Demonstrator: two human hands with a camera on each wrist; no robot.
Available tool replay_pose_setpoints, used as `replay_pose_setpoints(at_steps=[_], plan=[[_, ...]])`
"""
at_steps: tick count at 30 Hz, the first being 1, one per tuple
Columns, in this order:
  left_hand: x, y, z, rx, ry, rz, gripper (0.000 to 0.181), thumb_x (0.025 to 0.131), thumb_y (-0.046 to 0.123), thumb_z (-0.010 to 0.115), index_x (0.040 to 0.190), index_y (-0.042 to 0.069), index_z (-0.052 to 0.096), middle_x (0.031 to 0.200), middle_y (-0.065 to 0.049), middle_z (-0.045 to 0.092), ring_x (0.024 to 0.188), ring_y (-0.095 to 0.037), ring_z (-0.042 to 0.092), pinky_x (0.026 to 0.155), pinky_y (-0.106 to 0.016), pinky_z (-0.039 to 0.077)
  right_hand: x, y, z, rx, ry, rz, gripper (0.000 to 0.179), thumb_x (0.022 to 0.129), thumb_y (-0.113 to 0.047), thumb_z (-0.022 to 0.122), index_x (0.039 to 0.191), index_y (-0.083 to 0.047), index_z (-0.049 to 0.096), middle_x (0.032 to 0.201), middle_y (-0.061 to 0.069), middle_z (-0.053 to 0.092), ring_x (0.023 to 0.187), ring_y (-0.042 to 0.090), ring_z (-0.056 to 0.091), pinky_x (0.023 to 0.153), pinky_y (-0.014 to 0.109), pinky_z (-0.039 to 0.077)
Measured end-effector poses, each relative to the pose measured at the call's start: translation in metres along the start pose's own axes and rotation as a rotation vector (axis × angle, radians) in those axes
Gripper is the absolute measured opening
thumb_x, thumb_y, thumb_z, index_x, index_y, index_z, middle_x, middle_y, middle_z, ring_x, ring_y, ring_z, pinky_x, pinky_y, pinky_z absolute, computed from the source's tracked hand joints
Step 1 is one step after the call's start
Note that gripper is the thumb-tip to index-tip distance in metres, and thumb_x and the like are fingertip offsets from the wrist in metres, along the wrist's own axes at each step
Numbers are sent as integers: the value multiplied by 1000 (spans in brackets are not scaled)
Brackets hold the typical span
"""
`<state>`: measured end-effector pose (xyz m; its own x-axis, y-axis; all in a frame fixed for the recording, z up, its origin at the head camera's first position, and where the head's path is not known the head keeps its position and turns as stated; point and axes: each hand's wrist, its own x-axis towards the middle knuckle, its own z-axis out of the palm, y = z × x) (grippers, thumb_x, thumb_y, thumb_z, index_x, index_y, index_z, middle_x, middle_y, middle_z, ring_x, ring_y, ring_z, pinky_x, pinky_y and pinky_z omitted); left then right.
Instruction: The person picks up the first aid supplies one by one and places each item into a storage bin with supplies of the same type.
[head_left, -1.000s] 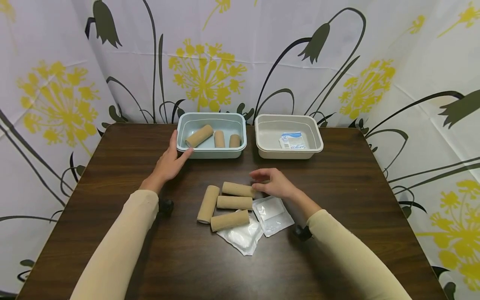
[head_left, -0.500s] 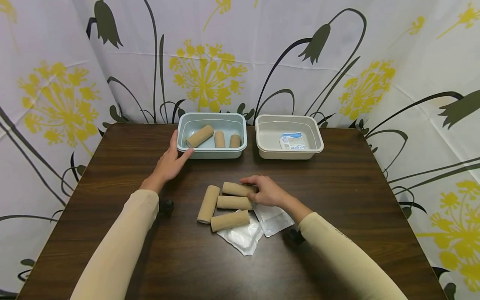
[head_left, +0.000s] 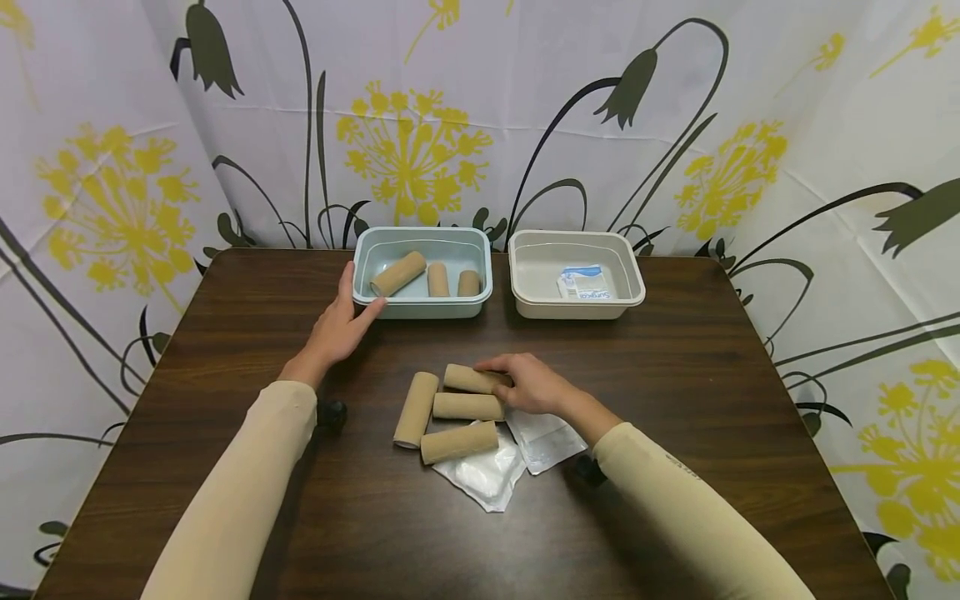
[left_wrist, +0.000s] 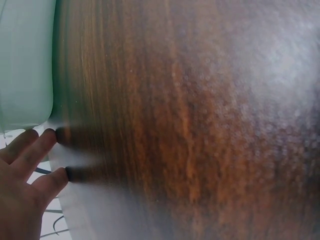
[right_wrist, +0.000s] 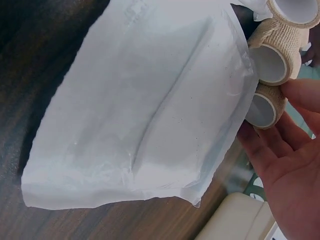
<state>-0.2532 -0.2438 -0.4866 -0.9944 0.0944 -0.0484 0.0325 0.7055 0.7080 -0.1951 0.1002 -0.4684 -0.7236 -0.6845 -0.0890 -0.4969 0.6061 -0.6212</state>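
In the head view my right hand point(head_left: 531, 385) pinches the right end of the farthest tan bandage roll point(head_left: 468, 378) on the table, thumb on the near side and fingers on the far side. The right wrist view shows that roll's hollow white end point(right_wrist: 261, 111) between thumb and fingers. Several more rolls lie close by, including a middle roll point(head_left: 468, 407), a slanted left roll point(head_left: 416, 410) and a near roll point(head_left: 459, 442). My left hand point(head_left: 333, 329) touches the left front corner of the light blue tub point(head_left: 420, 309), fingers extended.
Inside the blue tub lie three bandage rolls, one of them slanted point(head_left: 398, 273). A beige tub point(head_left: 573, 311) at its right holds a white-and-blue packet point(head_left: 584, 282). Two white packets, a flat one point(head_left: 551, 442) and a puffy one point(head_left: 487, 477), lie by the rolls. A patterned curtain point(head_left: 480, 108) hangs behind.
My right hand has moved left and slightly toward me, from beside the farthest roll to a hold on its right end. The left hand stays at the blue tub.
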Motion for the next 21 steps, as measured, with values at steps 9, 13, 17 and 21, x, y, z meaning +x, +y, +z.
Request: replay_pose_setpoints(at_steps=[9,13,17,21], plan=[[-1,0,0,-6,0,5,89,91,68,36,150,32,-20,160,-10,1,143,-40,14,107,-66,15,-5,-1,-5,19,-8,35,38,96,-11,57,134,-11,57,127,1,61,109,12,57,93,33,46],[-1,0,0,-4,0,5,88,91,68,36,149,34,-21,160,-10,1,143,-40,14,107,-65,15,-8,-1,-9,60,16,55,38,96,-11,57,134,-13,57,127,0,60,106,10,57,92,32,46],[-1,0,0,-2,2,6,88,91,68,36,149,36,-22,160,-11,2,143,-41,15,107,-65,16,-10,0,-12,109,56,55,39,94,-9,58,133,-13,57,126,0,61,105,12,57,90,33,48],[0,-1,0,-1,4,4,87,91,69,36,148,37,-22,160,-11,3,142,-41,16,107,-65,16,-12,0,-17,197,77,63,41,93,-7,58,133,-12,57,126,1,60,105,15,57,89,34,49]])
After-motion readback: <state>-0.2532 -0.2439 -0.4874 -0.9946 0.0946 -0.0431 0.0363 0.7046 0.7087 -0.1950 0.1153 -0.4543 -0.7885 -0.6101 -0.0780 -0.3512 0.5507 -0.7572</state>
